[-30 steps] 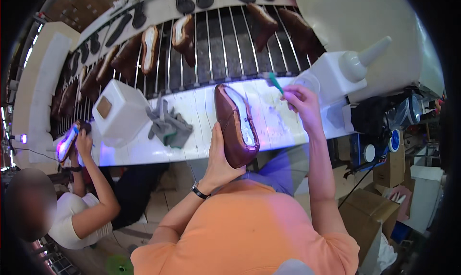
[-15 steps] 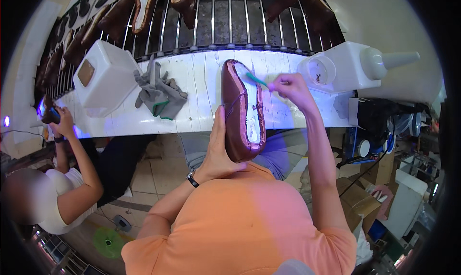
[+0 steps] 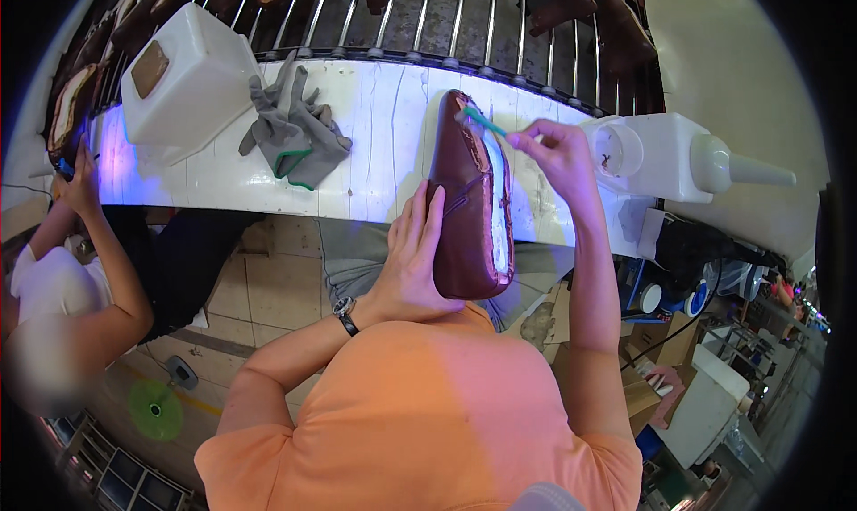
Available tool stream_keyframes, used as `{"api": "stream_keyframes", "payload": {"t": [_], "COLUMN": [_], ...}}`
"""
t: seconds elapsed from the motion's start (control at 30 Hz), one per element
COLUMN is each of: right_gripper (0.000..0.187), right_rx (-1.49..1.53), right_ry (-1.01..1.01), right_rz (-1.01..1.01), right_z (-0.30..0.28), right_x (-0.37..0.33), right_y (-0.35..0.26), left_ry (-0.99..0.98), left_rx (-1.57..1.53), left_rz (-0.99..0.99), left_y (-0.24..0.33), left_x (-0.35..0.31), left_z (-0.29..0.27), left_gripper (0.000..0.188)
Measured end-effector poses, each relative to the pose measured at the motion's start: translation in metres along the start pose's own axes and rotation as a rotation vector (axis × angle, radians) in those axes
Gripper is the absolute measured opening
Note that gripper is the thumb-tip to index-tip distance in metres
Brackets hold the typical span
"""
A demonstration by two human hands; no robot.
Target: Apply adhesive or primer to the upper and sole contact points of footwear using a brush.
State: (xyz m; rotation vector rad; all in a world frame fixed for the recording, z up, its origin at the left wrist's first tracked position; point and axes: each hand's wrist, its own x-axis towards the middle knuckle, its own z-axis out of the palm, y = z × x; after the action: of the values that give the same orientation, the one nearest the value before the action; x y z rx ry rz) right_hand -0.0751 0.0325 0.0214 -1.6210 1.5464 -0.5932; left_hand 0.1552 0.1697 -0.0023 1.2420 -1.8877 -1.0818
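A brown leather shoe upper on a last stands tilted at the table's front edge, toe away from me, its pale underside turned to the right. My left hand is closed around the heel end and side, fingers lying along the leather. Pinched in my right hand is a small brush with a green handle. Its bristles touch the rim of the underside near the toe. Close to my right hand, a clear cup sits against a white squeeze bottle with a long nozzle.
Grey work gloves lie left of the shoe, beside a white plastic jug. Behind the white table runs a rack of metal bars carrying more brown shoes. At far left, a co-worker holds another shoe.
The shoe has rolled so more of its leather side shows. My brush has shifted from the underside's middle toward the toe rim. The co-worker's shoe is raised higher. The whole view has swung slightly.
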Motion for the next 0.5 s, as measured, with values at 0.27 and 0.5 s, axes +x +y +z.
{"api": "stream_keyframes", "payload": {"t": [0.27,0.5], "right_gripper": [0.018,0.013], "right_rx": [0.054,0.126], "right_ry": [-0.074,-0.498], "right_rz": [-0.268,0.019], "right_z": [0.002,-0.038], "right_x": [0.061,0.043], "right_y": [0.022,0.006], "left_ry": [-0.028,-0.012], "left_rx": [0.020,0.031], "left_rz": [-0.040,-0.021], "left_y": [0.004,0.002], "left_x": [0.001,0.000], "left_z": [-0.002,-0.002], "left_gripper": [0.134,0.134]}}
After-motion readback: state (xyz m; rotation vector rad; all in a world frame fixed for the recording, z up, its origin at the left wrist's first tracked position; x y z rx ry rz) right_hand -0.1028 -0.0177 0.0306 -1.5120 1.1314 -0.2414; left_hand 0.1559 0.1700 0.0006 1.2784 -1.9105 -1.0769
